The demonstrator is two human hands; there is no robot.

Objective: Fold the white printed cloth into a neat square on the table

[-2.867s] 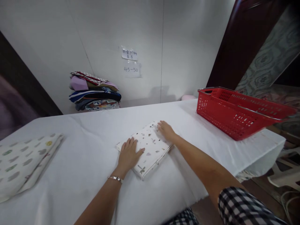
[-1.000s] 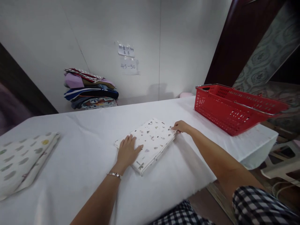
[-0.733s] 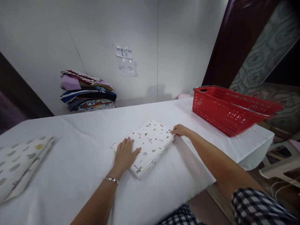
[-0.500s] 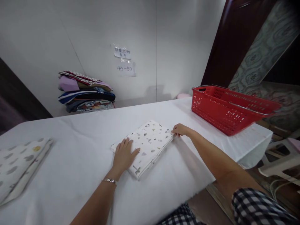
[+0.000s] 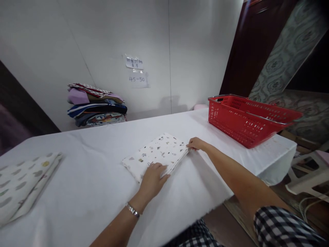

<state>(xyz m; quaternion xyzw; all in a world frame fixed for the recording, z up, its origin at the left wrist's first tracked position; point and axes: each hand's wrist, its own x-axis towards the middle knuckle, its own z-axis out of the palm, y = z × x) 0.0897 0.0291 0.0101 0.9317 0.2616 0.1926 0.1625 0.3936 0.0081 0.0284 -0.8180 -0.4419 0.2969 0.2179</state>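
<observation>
The cloth (image 5: 159,151) lies on the tabletop (image 5: 89,181). Its right corner is pinched in the right grip (image 5: 197,143), and its near edge is under the left grip (image 5: 152,180); whether this one also pinches, I cannot tell.

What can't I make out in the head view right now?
In the head view:
Near corner of the patterned cloth: hidden by the left hand.
Floor of the red basket: hidden by its near wall.
Left part of the spotted cloth: cut off by the picture's left edge.
Writing on the upper paper sign: too small and blurred.
</observation>
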